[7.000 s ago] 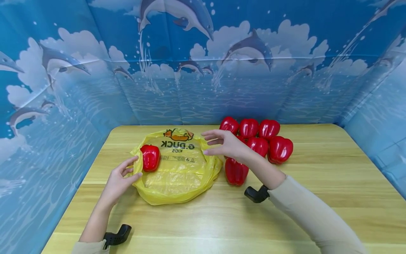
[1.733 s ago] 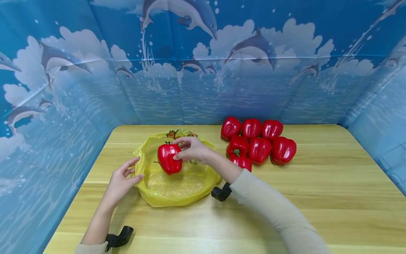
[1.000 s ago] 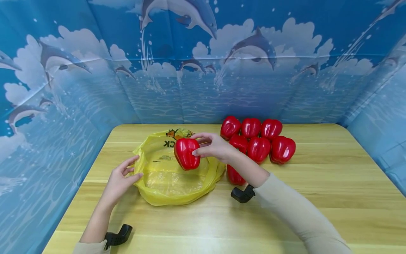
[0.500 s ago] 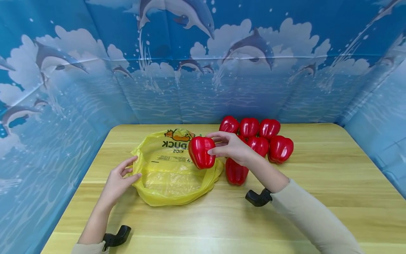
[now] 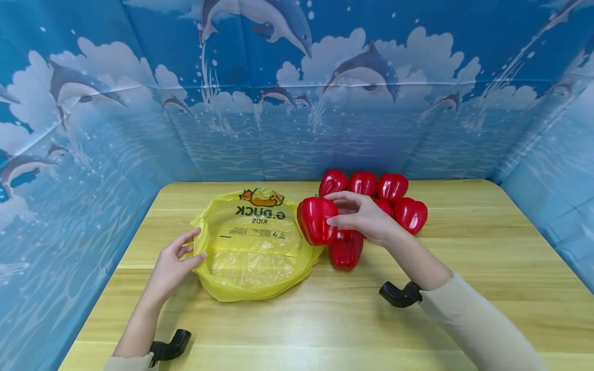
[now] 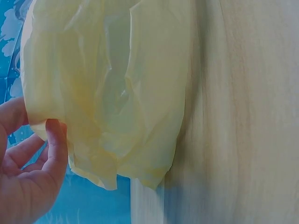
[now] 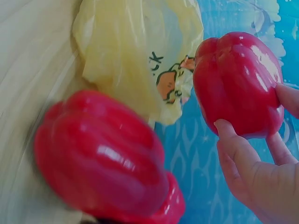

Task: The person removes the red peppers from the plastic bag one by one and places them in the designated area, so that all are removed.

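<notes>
My left hand point(image 5: 172, 265) pinches the left rim of a yellow plastic bag point(image 5: 238, 293) with thumb and fingers. The bag lies spread with its mouth open, its duck print showing inside. In the left wrist view, the bag's crinkled side point(image 6: 107, 93) hangs from my fingertips. My right hand point(image 5: 366, 219) holds a glossy red bell pepper point(image 5: 315, 221) above the bag's right rim, thumb on the near side. The right wrist view shows that bell pepper point(image 7: 238, 84) raised between thumb and fingers, with another bell pepper point(image 7: 98, 156) below it.
Several more red bell peppers sit grouped right of the bag, including a near one point(image 5: 346, 251) and a right-hand one point(image 5: 410, 215). My right hand partly covers the group. Under everything is a wooden table point(image 5: 487, 268), with a dolphin-print curtain point(image 5: 297, 139) behind it.
Seven seconds ago a bell pepper lay inside the bag at its left. My right hand has since carried it rightward across the bag to its right rim. My left hand stays put.
</notes>
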A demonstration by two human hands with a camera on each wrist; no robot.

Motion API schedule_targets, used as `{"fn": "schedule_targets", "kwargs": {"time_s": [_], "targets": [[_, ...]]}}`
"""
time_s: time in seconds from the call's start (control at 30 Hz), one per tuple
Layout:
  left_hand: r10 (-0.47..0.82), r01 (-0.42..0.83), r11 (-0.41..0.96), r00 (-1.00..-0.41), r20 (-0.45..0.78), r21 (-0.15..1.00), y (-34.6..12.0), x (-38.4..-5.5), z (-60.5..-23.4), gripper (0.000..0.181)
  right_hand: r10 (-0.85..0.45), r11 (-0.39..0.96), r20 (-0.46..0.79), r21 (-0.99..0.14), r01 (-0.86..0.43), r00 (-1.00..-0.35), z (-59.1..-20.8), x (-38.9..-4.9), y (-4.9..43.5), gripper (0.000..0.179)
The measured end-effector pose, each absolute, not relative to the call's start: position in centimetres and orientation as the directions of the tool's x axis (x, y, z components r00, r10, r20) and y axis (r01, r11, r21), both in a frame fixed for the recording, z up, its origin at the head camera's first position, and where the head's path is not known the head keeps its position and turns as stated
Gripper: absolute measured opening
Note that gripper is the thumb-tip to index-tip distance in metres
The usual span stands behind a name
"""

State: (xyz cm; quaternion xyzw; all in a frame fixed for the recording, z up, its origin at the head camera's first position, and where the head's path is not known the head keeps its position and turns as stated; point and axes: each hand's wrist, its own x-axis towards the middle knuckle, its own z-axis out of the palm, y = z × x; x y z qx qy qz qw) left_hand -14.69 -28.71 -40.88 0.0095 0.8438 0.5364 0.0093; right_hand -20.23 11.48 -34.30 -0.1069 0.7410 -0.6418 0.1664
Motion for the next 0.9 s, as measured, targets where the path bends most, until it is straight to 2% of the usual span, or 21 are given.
{"fn": "schedule_targets", "kwargs": {"time_s": [0.47,0.9], "targets": [[0.025,0.016,0.419,-1.000,0.006,0.908,-28.5,-14.6,-41.0,0.063,-0.319,0.197,-0.100,-0.980,0.037,-0.943,-35.0,-19.4,15.3,0.064],[0.035,0.024,0.418,-0.999,0.011,0.908,-28.2,-14.6,-41.1,0.062,-0.298,0.176,-0.082,-0.984,0.030,-0.951,-35.2,-18.1,18.0,0.060]]}}
